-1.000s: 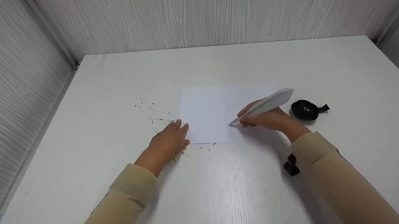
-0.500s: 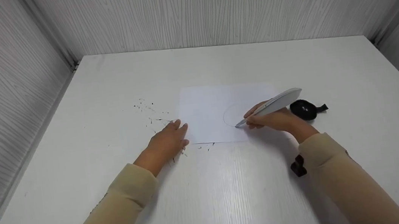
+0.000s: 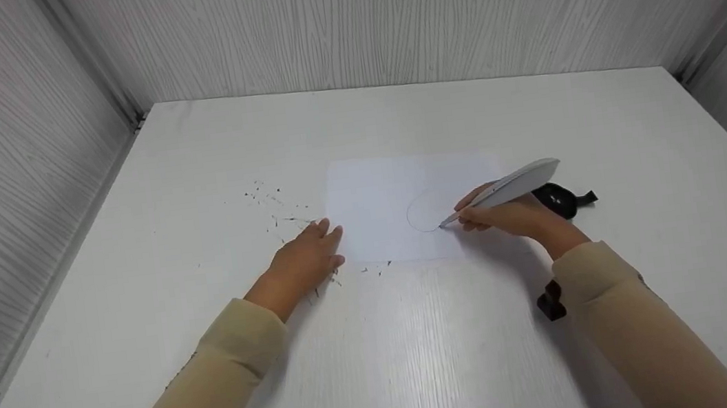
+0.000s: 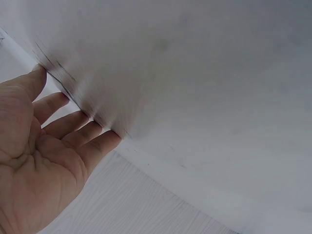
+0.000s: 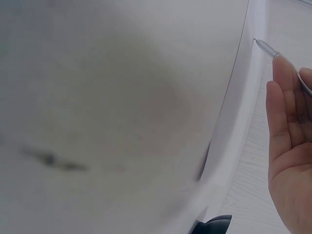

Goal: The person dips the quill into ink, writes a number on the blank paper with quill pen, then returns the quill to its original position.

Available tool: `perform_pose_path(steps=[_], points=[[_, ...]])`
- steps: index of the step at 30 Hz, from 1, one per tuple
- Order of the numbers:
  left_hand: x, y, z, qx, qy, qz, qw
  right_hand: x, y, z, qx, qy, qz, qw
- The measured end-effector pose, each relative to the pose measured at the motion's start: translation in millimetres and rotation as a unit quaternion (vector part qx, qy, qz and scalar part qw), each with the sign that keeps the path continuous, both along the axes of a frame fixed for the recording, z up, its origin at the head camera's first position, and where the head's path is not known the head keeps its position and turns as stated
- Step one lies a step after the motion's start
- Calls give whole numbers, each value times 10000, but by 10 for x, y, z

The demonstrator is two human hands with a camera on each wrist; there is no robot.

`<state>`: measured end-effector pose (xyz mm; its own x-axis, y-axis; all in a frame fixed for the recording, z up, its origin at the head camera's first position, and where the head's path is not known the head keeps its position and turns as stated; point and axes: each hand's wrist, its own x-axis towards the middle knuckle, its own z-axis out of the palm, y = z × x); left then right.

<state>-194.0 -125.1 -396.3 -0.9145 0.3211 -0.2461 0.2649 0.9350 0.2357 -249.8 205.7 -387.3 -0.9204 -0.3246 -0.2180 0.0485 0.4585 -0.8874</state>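
Observation:
A white sheet of paper (image 3: 369, 196) lies mid-table. My left hand (image 3: 304, 260) rests at its left edge, fingers extended and fingertips down on the surface, as the left wrist view shows of that same hand (image 4: 53, 136). In my right hand (image 3: 507, 216) I pinch a pen shaped like a white feather (image 3: 522, 182), its tip on the right half of the paper. From the tip a thin curved line (image 3: 408, 216) runs round, forming part of a circle. The right wrist view shows the pen's silvery tip (image 5: 265, 47) past the fingertips.
Just behind the right hand sits a glossy black dish (image 3: 561, 200) with a short handle, partly hidden by the wrist. Dark specks and scratches (image 3: 265, 195) mark the white table (image 3: 423, 349) left of the paper. Wood-grain panels (image 3: 368, 19) enclose the back and sides.
My right hand has moved the pen rightward along the bottom of the curve, and the drawn line has grown longer. The left hand has stayed at the paper's edge.

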Motion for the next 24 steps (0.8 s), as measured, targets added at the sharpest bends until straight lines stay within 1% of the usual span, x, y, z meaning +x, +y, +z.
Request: perform_pose_path(steps=[8,11,17,24], points=[[-10,2,1,1,-9,16,10000,-24,4,3,-37,187,-43,9998],[-17,-1,-4,30,-17,22,10000,-34,-12,16,-51,194,-126,9997],[-29,-3,-15,64,-68,70,9999,-87,-40,22,130,215,-157,9996],[-28,4,-23,94,-119,144,9998,-132,-57,-6,38,181,-235,9996]])
